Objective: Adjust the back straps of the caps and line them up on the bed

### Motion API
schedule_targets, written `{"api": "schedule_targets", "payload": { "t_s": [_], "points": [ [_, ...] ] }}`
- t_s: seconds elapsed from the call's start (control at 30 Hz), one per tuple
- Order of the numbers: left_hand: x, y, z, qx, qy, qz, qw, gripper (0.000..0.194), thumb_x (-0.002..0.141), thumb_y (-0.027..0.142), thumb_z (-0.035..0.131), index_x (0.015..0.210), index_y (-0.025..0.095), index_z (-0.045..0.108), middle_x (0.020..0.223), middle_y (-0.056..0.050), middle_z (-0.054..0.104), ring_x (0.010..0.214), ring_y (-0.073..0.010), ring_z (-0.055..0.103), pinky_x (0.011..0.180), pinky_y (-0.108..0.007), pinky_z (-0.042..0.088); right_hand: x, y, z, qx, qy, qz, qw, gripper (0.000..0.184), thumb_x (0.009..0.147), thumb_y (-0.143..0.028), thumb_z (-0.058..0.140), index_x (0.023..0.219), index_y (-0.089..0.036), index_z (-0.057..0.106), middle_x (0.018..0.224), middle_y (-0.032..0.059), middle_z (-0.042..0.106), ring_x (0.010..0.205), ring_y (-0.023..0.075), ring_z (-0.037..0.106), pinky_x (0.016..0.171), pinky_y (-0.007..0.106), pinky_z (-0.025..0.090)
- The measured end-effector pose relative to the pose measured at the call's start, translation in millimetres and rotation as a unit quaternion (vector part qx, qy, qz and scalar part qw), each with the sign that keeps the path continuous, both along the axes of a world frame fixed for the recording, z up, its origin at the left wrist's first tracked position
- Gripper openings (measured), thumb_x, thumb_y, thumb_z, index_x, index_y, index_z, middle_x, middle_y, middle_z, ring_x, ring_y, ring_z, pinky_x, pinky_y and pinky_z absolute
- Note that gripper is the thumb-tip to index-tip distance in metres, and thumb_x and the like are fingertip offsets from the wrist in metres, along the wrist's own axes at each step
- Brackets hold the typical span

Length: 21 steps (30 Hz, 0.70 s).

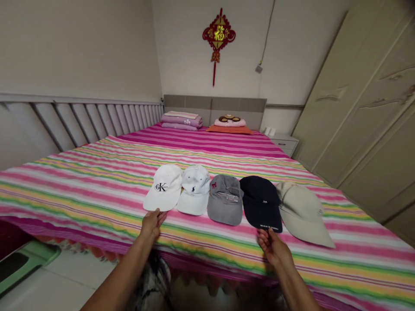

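the left hand (pixel 151 223) comes in from the near edge of the bed, half open, its fingertips (pixel 156 213) at the front of the brim of the white cap with the black "ck" logo (pixel 163 186). the right hand (pixel 270 247) is also half open, its fingers (pixel 265 235) curled up at the near edge of the brim of the navy cap (pixel 260 202). both hands touch or nearly touch those brims, but i cannot tell whether either has real hold of its cap.

five caps lie in one row across the striped bedspread (pixel 81 194), brims toward the person. from left to right come the "ck" cap, a white cap with a small navy logo (pixel 195 188), a grey cap (pixel 225 199), the navy cap and a beige cap (pixel 303 214), which lies partly under the navy one and tilts to the right. the white pair touch, and the grey cap sits just between its neighbours.

near left, a green-edged object (pixel 29 263) lies on the tiled floor (pixel 74 280). farther off are folded purple bedding (pixel 181 122), an orange pillow (pixel 228 128) and the headboard (pixel 214 110). tall wardrobe doors (pixel 363 108) stand along the right, and a red chinese knot (pixel 218 36) hangs on the far wall.
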State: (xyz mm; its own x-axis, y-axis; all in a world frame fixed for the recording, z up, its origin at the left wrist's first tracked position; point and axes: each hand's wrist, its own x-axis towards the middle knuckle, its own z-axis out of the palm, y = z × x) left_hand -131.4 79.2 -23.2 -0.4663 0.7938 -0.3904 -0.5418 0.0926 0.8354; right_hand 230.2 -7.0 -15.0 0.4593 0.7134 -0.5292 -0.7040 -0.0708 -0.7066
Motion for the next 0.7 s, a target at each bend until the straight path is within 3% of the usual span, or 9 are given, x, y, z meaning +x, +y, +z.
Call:
{"api": "schedule_targets", "payload": {
  "t_s": [0.17,0.27,0.33,0.43,0.6,0.7],
  "points": [
    [0.4,-0.9,0.0,-0.012,-0.003,-0.009,1.000,0.014,0.080,0.006,0.047,0.067,0.013,0.046,0.055,-0.002,0.060,0.050,-0.0112,0.062,0.051,-0.019,0.052,-23.4,-2.0,5.0,-0.008,0.024,0.089,0.996,0.019,0.087,-0.014,0.042,0.070,-0.013,0.051,0.048,0.0015,0.063,0.035,0.0076,0.055,0.037,0.015,0.046],
    [1.8,-1.0,0.7,-0.015,-0.001,-0.018,1.000,0.014,0.078,0.003,0.048,0.068,0.013,0.047,0.054,-0.001,0.059,0.048,-0.0100,0.061,0.051,-0.018,0.052,-46.5,11.0,8.9,-0.015,0.054,0.166,0.984,0.018,0.085,-0.018,0.048,0.069,-0.010,0.054,0.054,0.0089,0.066,0.035,0.0110,0.055,0.034,0.019,0.044],
    [2.2,-1.0,1.3,-0.017,0.001,-0.026,1.000,0.017,0.079,0.002,0.047,0.066,0.013,0.046,0.054,0.000,0.058,0.048,-0.0092,0.061,0.051,-0.017,0.051,-57.1,24.0,9.5,-0.026,0.073,0.185,0.980,0.021,0.086,-0.017,0.045,0.068,-0.010,0.054,0.049,0.0066,0.063,0.034,0.0106,0.054,0.036,0.019,0.046],
    [0.7,-1.0,1.2,-0.022,0.004,-0.037,0.999,0.018,0.080,0.002,0.045,0.065,0.013,0.045,0.055,0.000,0.058,0.049,-0.0090,0.061,0.051,-0.017,0.051,-60.6,35.8,8.5,-0.027,0.082,0.172,0.981,0.026,0.088,-0.010,0.039,0.065,-0.011,0.051,0.041,-0.0001,0.057,0.034,0.0077,0.054,0.039,0.015,0.045],
    [-4.3,-0.7,-2.0,-0.025,0.003,-0.051,0.998,0.017,0.078,0.003,0.047,0.066,0.013,0.047,0.059,0.000,0.059,0.053,-0.0102,0.063,0.053,-0.018,0.051,-33.9,7.8,5.3,-0.006,0.055,0.176,0.983,0.010,0.079,-0.014,0.056,0.071,-0.008,0.055,0.055,0.0099,0.065,0.041,0.0139,0.059,0.037,0.022,0.047],
    [-5.0,-0.6,-3.2,-0.024,0.001,-0.054,0.998,0.016,0.078,0.003,0.048,0.065,0.013,0.047,0.060,-0.001,0.060,0.055,-0.0105,0.063,0.054,-0.018,0.052,4.9,-18.1,1.4,0.012,0.007,0.072,0.997,0.016,0.082,-0.017,0.052,0.066,-0.013,0.051,0.042,-0.0025,0.054,0.031,0.0071,0.049,0.029,0.013,0.037]
  ]
}}
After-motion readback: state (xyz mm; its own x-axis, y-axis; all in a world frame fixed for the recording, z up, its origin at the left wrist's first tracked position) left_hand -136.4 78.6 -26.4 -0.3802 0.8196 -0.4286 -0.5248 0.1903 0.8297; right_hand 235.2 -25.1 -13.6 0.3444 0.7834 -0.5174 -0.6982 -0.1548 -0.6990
